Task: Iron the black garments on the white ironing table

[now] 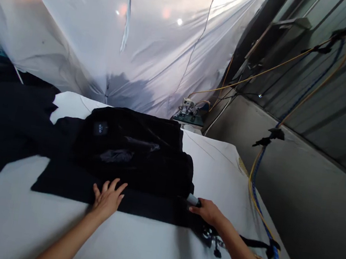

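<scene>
A black garment (131, 158) lies spread on a white padded table (144, 249). My left hand (108, 199) rests flat on the garment's near edge, fingers apart. My right hand (208, 212) grips the grey handle of an iron (194, 200) at the garment's right end. The body of the iron is mostly hidden under my hand and wrist; dark metal parts show beside my forearm.
More dark cloth (1, 124) is heaped at the left. A second iron (190, 110) stands on a pad at the far end. Yellow and blue hoses (257, 191) hang along the right wall down to the table edge. White plastic sheeting (124, 34) hangs behind.
</scene>
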The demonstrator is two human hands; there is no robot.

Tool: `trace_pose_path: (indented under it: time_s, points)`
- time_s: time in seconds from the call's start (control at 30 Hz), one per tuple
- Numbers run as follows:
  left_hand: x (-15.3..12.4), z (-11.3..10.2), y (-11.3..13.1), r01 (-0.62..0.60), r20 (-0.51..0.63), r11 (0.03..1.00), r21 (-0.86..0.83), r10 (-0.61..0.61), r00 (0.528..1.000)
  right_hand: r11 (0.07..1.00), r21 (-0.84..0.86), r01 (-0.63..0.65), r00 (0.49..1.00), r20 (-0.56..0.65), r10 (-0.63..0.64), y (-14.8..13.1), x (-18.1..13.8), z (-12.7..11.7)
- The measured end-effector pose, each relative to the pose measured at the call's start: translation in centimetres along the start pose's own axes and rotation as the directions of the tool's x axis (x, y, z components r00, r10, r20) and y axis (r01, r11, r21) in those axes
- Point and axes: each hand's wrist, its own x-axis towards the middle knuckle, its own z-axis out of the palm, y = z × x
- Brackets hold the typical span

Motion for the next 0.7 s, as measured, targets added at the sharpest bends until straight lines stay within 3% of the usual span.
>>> trace_pose_path:
  time_s: [0.13,0.23,0.3,0.33,0.4,0.47,0.53,0.6,0.7]
  points:
    - [-0.8,-0.6,-0.3,-0.082,0.001,0.995,-0.055,0.083,0.997,1.000,0.005,0.003,0.999,-0.043,-0.003,3.1,0.4,-0.3]
    - [-1.6,-0.9,-1.1,-0.172,-0.004,0.979,-0.109,0.173,0.985,0.995,-0.026,-0.101,0.991,-0.094,0.098,5.0,1.0,-1.5]
    - [-2.0,-0.9,-1.9,-0.224,-0.018,0.966,-0.131,0.223,0.975,0.970,-0.139,-0.198,0.952,-0.264,0.157,4.6,1.0,-2.5]
    - [-2.2,-0.9,-2.3,-0.248,-0.025,0.959,-0.136,0.247,0.969,0.954,-0.206,-0.216,0.919,-0.374,0.128,3.7,0.8,-2.9]
    - [-2.3,-0.9,-3.1,-0.277,-0.027,0.953,-0.126,0.276,0.961,0.937,-0.328,-0.120,0.867,-0.495,-0.062,0.8,0.1,-2.7]
    - [-2.2,-1.0,-3.8,-0.284,-0.007,0.952,-0.111,0.285,0.959,0.912,-0.380,0.155,0.881,-0.365,-0.302,-3.1,-0.4,-1.3]
    - [-1.8,-1.4,-4.4,-0.272,0.018,0.956,-0.108,0.275,0.961,0.854,-0.386,0.349,0.886,-0.160,-0.434,-6.7,-0.5,1.1]
    - [-1.5,-1.8,-4.9,-0.272,0.045,0.954,-0.125,0.280,0.959,0.820,-0.384,0.424,0.879,-0.042,-0.474,-9.4,-0.3,3.9]
    - [-1.1,-2.4,-5.3,-0.304,0.091,0.940,-0.156,0.321,0.943,0.797,-0.420,0.434,0.880,0.008,-0.476,-11.5,0.2,7.4]
